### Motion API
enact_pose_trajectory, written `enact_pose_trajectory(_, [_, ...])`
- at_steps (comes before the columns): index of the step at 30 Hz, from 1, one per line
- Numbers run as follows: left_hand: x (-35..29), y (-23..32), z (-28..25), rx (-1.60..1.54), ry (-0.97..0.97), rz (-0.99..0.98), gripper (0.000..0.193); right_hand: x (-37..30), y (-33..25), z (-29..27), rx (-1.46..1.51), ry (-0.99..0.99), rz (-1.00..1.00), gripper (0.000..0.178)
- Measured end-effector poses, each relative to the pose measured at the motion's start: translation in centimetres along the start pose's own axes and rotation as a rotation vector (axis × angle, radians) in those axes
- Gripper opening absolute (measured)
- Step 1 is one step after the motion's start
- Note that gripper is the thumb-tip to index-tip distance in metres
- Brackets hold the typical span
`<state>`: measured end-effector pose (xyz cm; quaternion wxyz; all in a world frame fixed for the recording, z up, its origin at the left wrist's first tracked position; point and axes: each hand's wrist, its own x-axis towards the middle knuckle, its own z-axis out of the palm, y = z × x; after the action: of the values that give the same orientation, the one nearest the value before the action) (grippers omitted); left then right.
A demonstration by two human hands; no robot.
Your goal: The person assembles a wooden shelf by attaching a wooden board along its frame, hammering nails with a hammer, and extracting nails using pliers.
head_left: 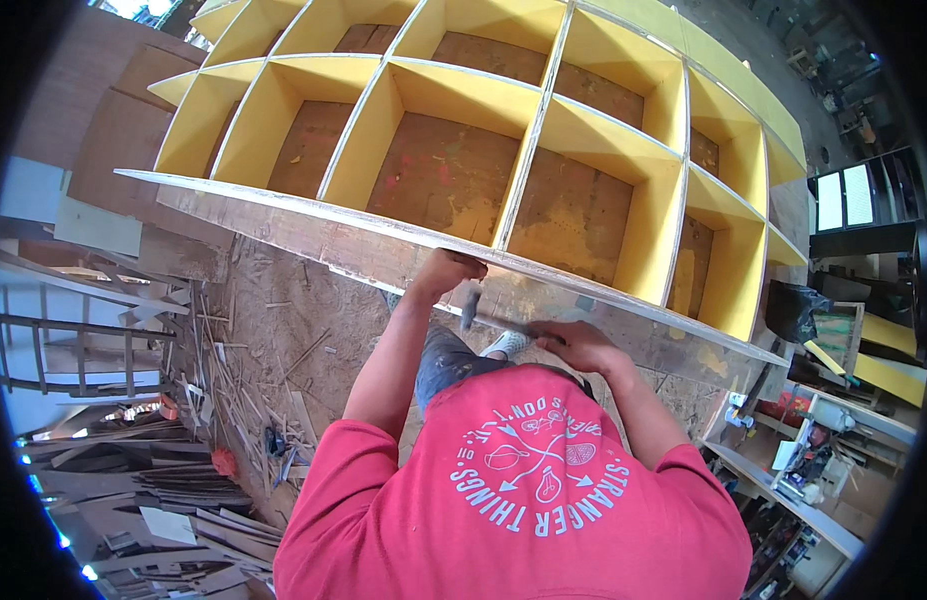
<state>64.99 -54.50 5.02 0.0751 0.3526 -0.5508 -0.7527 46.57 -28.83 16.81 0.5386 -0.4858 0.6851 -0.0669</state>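
In front of me a large yellow wooden grid frame [528,245] with many square compartments rests on a brown wooden board. My left hand [451,272] is at its near edge, fingers closed together against the wood; what they pinch, if anything, is too small to make out. A hammer [503,323] is gripped near the end of its handle by my right hand [581,347]. The metal hammer head [470,306] hangs just below my left hand, apart from the frame edge.
Wood offcuts [178,500] lie heaped at the lower left, with scraps scattered over the dusty floor [283,320]. A wooden tool shelf [793,490] full of tools and parts stands at the right, below a black plastic bag [791,310]. Large sheets [113,130] lean at the far left.
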Motion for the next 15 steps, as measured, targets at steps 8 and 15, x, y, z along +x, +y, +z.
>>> enact_pose_trajectory(8, [0.1, 0.1, -0.2, -0.043, -0.046, 0.009, 0.02, 0.8, 2.7, -0.9, -0.062, -0.094, -0.158, 0.049])
enact_pose_trajectory(15, [0.1, 0.1, -0.1, 0.022, -0.021, -0.007, 0.021, 0.6, 0.9, -1.9, -0.089, -0.162, -0.17, 0.044])
